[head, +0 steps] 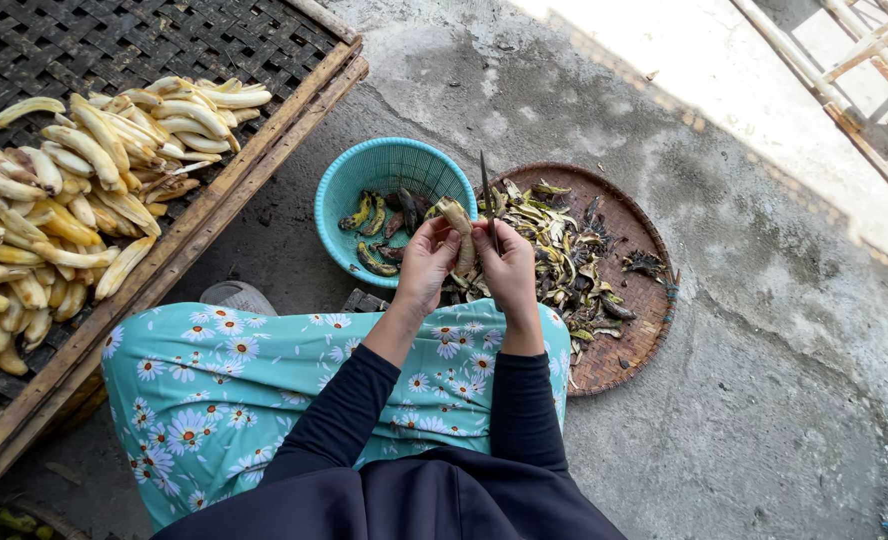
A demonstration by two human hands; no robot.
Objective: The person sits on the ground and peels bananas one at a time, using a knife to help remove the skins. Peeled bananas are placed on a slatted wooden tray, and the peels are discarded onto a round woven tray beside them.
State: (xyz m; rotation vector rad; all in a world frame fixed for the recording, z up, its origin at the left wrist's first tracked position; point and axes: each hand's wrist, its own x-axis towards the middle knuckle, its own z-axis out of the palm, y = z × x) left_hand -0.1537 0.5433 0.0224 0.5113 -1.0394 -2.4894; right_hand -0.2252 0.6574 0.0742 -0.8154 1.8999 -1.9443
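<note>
My left hand [427,262] grips a partly peeled banana [458,228], held upright between both hands. My right hand [509,268] holds a thin dark knife [486,190], blade pointing up, and also touches the banana. Both hands hover above the near edge of a turquoise plastic basket [364,170] with several unpeeled dark bananas [376,215] in it. Right of the basket lies a round woven tray [639,300] covered with banana peels [554,240].
A large woven drying rack [214,215] with a wooden frame at left carries a heap of peeled yellow bananas [74,190]. My lap in a turquoise flowered skirt [224,380] fills the bottom. Concrete floor surrounds; wooden poles [864,60] stand top right.
</note>
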